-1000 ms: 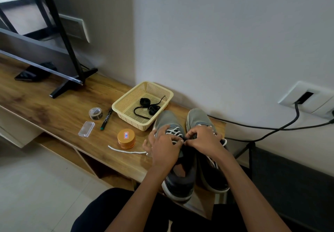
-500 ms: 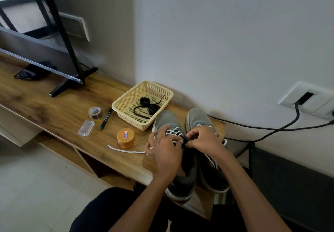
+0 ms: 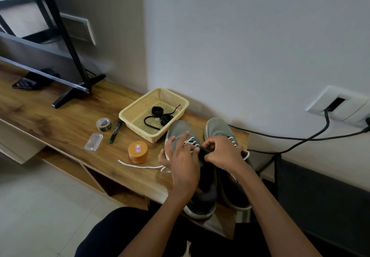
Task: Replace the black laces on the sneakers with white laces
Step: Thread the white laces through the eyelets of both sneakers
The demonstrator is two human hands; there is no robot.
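Wooden table (image 3: pixel 60 124) against a pale wall.

Position: the pair stands at the table's right end, toes to the back edge, heels at the front edge. The left sneaker (image 3: pixel 178 128) and right sneaker (image 3: pixel 216 126) stand side by side.

Progress:
- The black laces (image 3: pixel 160 114) are off both sneakers. They lie coiled in the basket (image 3: pixel 138 129), just beside the left sneaker's toe.
- White lacing crosses the eyelets that show on both sneakers.
- The white lace (image 3: pixel 140 165) of the left sneaker has a free end trailing leftward across the table, past an orange jar (image 3: pixel 138 151).
- Judgement: late stage. What remains looks like the top eyelets and tying off the left sneaker. The right sneaker's upper lacing is hidden by the hand.

Hands:
- Left hand (image 3: pixel 184 162): fingers apart, splayed flat over the left sneaker's lacing. Thumb not visible.
- Right hand (image 3: pixel 222 152): fingers curled together, pinching what appears to be the dark tongue (image 3: pixel 203 153) of the left sneaker.

Change against half a second back: the left fingers have spread and reached further toward the toe. The right hand, the sneakers and the trailing lace are unmoved.
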